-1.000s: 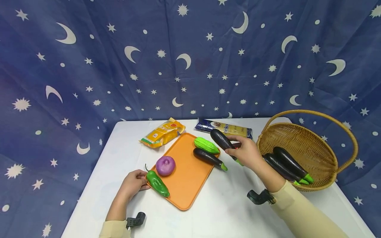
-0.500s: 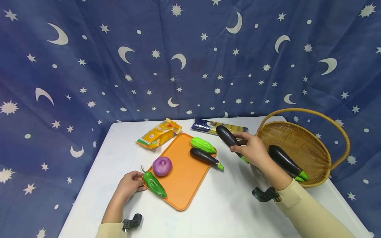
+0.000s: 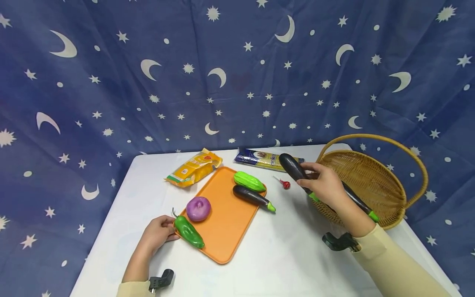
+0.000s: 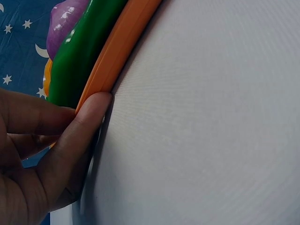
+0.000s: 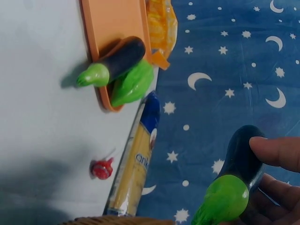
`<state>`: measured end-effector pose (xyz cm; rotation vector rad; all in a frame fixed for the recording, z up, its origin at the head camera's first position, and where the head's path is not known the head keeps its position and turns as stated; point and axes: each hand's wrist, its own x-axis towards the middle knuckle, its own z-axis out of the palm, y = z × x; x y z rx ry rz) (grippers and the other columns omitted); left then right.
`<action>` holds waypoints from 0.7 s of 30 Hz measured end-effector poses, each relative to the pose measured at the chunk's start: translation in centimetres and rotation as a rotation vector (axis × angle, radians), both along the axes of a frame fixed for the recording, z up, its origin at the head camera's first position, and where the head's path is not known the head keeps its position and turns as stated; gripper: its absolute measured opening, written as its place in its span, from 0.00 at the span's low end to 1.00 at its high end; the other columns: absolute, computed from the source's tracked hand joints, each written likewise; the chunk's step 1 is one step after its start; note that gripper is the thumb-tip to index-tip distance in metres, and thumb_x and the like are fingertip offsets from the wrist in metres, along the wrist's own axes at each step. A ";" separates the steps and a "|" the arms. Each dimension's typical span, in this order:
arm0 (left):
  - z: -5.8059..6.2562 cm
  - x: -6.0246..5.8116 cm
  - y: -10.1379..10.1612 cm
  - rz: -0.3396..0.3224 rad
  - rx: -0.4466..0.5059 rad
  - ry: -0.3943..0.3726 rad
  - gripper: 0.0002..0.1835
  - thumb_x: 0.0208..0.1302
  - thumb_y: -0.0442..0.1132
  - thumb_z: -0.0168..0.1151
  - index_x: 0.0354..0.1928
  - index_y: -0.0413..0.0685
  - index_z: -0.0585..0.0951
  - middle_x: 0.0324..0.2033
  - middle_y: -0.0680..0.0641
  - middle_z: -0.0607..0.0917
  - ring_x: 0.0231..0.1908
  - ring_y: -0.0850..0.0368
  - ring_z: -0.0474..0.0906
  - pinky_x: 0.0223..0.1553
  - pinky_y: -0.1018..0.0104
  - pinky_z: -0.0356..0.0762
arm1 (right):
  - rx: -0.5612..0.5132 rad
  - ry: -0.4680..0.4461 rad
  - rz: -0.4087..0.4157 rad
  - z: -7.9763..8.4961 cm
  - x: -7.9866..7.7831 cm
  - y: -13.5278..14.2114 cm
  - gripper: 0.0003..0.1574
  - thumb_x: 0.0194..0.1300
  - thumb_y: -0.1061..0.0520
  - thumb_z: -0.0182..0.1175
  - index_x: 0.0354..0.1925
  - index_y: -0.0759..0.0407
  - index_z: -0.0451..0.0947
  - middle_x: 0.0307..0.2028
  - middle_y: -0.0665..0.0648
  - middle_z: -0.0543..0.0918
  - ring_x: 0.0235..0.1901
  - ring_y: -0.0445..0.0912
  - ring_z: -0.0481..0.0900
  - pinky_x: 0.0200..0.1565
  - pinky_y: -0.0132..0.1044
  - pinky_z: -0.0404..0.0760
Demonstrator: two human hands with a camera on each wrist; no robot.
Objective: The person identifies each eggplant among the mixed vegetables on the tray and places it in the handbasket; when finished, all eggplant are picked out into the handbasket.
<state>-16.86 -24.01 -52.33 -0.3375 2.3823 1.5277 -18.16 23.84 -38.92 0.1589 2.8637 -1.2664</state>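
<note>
My right hand (image 3: 326, 183) holds a dark eggplant (image 3: 293, 167) with a green stem end between thumb and fingers, raised above the table at the basket's left side. In the right wrist view, its green end (image 5: 225, 197) points down. With thumb and fingers my left hand (image 3: 157, 233) pinches the near-left edge of an orange tray (image 3: 222, 231). Close by those fingers lies a green pepper (image 3: 189, 232), beside a purple onion (image 3: 198, 208). Another eggplant (image 3: 252, 196) and a bright green ridged vegetable (image 3: 249, 181) rest at the tray's far right end.
A wicker basket (image 3: 386, 177) with a tall handle stands at the right; an eggplant (image 3: 358, 201) in it is partly hidden by my right arm. Behind the tray lie a yellow packet (image 3: 194, 168) and a blue-and-gold pasta bag (image 3: 261, 159). A red lollipop (image 3: 285, 184) lies right of the tray.
My right hand has carried the eggplant rightward, toward the basket, uncovering the lollipop and hiding more of the basket's eggplants. My left hand stays at the tray edge. The whole view has shifted slightly.
</note>
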 end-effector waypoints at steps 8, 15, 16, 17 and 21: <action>0.0 0.0 0.0 0.011 -0.006 -0.009 0.16 0.65 0.24 0.55 0.55 0.28 0.76 0.38 0.38 0.77 0.31 0.54 0.82 0.33 0.64 0.89 | -0.033 -0.001 -0.001 0.0 0.5 1.4 0.38 0.63 0.56 0.69 0.69 0.60 0.70 0.60 0.69 0.77 0.56 0.62 0.78 0.43 0.46 0.89; -0.2 0.1 0.0 0.019 -0.022 -0.012 0.16 0.66 0.25 0.54 0.55 0.29 0.76 0.39 0.38 0.77 0.32 0.54 0.82 0.34 0.65 0.89 | -0.058 0.009 -0.009 -0.1 0.9 2.6 0.38 0.62 0.56 0.70 0.68 0.62 0.71 0.57 0.71 0.79 0.52 0.61 0.81 0.40 0.39 0.87; -0.2 0.1 0.0 0.022 -0.025 -0.013 0.16 0.66 0.25 0.55 0.55 0.29 0.76 0.39 0.38 0.77 0.32 0.54 0.82 0.34 0.65 0.89 | -0.059 0.015 -0.012 -0.1 1.0 2.8 0.38 0.62 0.56 0.70 0.68 0.62 0.71 0.56 0.71 0.80 0.51 0.60 0.81 0.39 0.38 0.87; -0.2 0.1 0.0 0.018 -0.025 -0.009 0.16 0.66 0.25 0.54 0.55 0.29 0.76 0.39 0.38 0.77 0.32 0.54 0.82 0.34 0.65 0.89 | -0.062 0.021 -0.014 -0.1 1.0 3.0 0.38 0.62 0.57 0.70 0.68 0.62 0.71 0.56 0.71 0.80 0.51 0.60 0.82 0.38 0.37 0.87; -0.2 0.0 0.0 0.013 -0.034 -0.002 0.17 0.65 0.25 0.54 0.56 0.29 0.76 0.39 0.38 0.77 0.31 0.54 0.82 0.34 0.65 0.89 | -0.065 0.038 -0.020 -0.3 1.3 3.9 0.38 0.62 0.57 0.70 0.67 0.62 0.72 0.58 0.70 0.79 0.52 0.61 0.81 0.39 0.38 0.87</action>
